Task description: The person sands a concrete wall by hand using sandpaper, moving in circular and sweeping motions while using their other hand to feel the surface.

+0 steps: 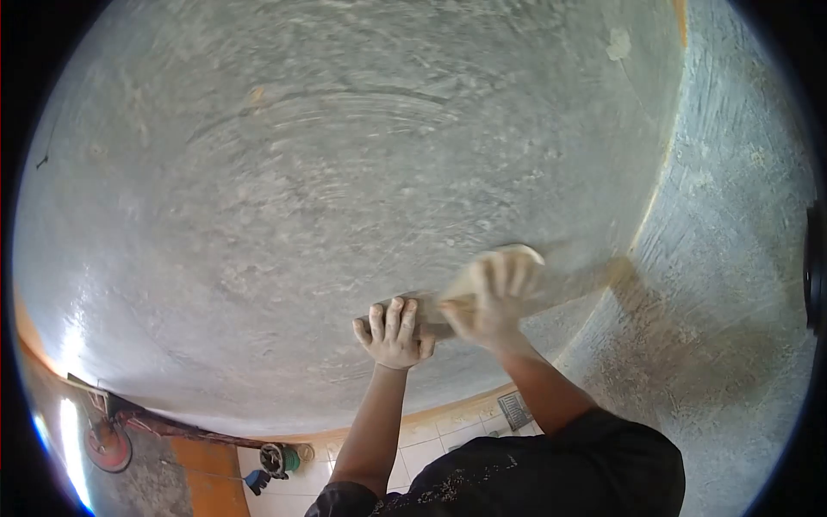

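Dust-covered, my left hand (395, 333) lies against the grey plastered wall (327, 215), fingers spread over the left end of a flat, greyish-brown strip (560, 295). Farther right, my right hand (500, 297) is blurred by motion, its fingers curled on a pale, round-edged piece (526, 251) pressed to the wall above the strip. The strip runs behind that piece toward the corner on the right. What the pale piece is, I cannot make out.
Another rough grey wall (706, 215) meets the first at the right. Low down are white floor tiles (422, 457), a drain grate (515, 411), a green-and-grey round object (277, 461), a blue-handled tool (257, 481) and a red disc (108, 445).
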Tool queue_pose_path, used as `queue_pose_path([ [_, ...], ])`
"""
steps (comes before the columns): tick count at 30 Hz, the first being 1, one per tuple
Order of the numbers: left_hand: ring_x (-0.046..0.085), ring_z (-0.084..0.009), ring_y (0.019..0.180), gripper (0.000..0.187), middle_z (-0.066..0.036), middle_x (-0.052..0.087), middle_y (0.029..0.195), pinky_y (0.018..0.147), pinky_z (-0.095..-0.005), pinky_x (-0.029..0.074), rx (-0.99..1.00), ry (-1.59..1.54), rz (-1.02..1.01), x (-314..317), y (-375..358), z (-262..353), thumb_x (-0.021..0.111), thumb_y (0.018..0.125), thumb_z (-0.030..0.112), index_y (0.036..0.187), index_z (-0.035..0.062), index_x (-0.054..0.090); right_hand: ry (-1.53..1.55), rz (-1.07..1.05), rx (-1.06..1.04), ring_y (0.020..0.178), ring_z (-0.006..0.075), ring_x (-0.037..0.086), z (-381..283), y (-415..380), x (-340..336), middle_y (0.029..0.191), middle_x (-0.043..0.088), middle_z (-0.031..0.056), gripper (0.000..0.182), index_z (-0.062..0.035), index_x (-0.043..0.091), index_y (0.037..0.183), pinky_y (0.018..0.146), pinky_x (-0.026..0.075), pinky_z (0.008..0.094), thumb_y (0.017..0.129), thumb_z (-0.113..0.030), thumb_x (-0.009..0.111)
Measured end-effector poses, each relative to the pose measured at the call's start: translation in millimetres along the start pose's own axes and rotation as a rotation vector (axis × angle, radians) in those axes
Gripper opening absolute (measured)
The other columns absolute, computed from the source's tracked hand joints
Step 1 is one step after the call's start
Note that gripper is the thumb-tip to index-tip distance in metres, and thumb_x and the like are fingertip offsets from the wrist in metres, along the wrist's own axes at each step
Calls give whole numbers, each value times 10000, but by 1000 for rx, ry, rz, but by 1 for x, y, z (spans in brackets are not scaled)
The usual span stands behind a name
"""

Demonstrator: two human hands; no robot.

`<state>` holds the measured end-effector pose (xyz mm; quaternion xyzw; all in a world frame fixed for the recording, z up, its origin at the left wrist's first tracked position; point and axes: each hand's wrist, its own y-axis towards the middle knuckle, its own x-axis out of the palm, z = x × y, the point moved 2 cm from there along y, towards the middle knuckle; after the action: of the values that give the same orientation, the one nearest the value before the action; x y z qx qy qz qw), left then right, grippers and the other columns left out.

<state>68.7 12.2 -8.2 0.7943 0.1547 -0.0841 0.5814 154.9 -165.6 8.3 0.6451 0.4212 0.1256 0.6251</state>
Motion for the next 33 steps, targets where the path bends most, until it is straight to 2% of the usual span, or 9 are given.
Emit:
queue_pose_path([
  [5,181,-344,1468,651,-87,340,1545,1175,-559,-26,-3,1,15,1,8,-1,410,835,397,1416,111,470,215,49,611,1437,424,-170,35,68,-47,1592,-119,186,1060,-93,-33,1535,1074,-101,704,843,-764,408],
  [9,170,-320,1474,636,-74,336,1547,1175,-564,-29,1,12,10,3,2,-1,412,863,443,1418,140,473,150,117,351,1420,461,-183,-4,127,-45,1592,-119,187,1055,-78,-10,1533,1066,-92,722,843,-773,386],
  [14,127,-304,1483,665,-67,294,1565,1172,-570,-44,-34,4,-51,-3,-12,-7,447,869,473,1446,141,426,-114,-124,48,1418,469,-182,-43,32,-3,1586,-78,227,1052,-69,14,1531,1056,-70,740,844,-764,405],
  [17,53,-323,1490,755,-103,230,1583,1160,-580,-67,-90,4,-109,-13,-27,-24,514,835,471,1472,96,359,18,-106,223,1410,472,-205,-5,-7,2,1563,-136,261,1055,-59,-43,1524,1042,-36,758,864,-715,454],
  [21,-19,-355,1487,890,-140,201,1580,1137,-595,-107,-234,-90,-120,-21,-38,-36,620,761,498,1480,72,315,477,38,597,1394,469,-252,-9,69,-33,1544,-244,232,1080,-85,-131,1515,1028,-21,775,863,-707,465],
  [26,-145,-403,1459,1135,-207,31,1584,1093,-647,-141,-395,-137,-197,-28,-36,-39,718,694,559,1520,63,117,-50,-89,181,1375,523,-241,-79,109,-23,1544,-199,268,1104,-56,-107,1514,991,-37,802,852,-672,526],
  [29,-184,-444,1434,1337,-258,-76,1568,1071,-686,-119,-460,-102,-306,-42,-40,-50,789,620,624,1516,22,-1,-96,-219,17,1367,570,-195,-103,22,17,1578,-55,250,1029,-71,84,1528,1003,-40,794,841,-738,461],
  [31,-189,-495,1414,1388,-288,-87,1551,1050,-709,-122,-503,-88,-338,-46,-46,-64,808,583,657,1505,9,-4,-179,-416,77,1347,505,-320,-75,-41,32,1516,-283,269,1116,-26,-137,1499,1013,-107,764,858,-680,499],
  [33,-193,-524,1398,1375,-307,-81,1540,1045,-715,-122,-559,-70,-469,-56,-49,-80,810,582,658,1492,-3,18,62,-636,596,1363,486,-306,-45,-57,24,1516,-297,253,1143,-18,-177,1486,1032,-87,751,852,-694,493],
])
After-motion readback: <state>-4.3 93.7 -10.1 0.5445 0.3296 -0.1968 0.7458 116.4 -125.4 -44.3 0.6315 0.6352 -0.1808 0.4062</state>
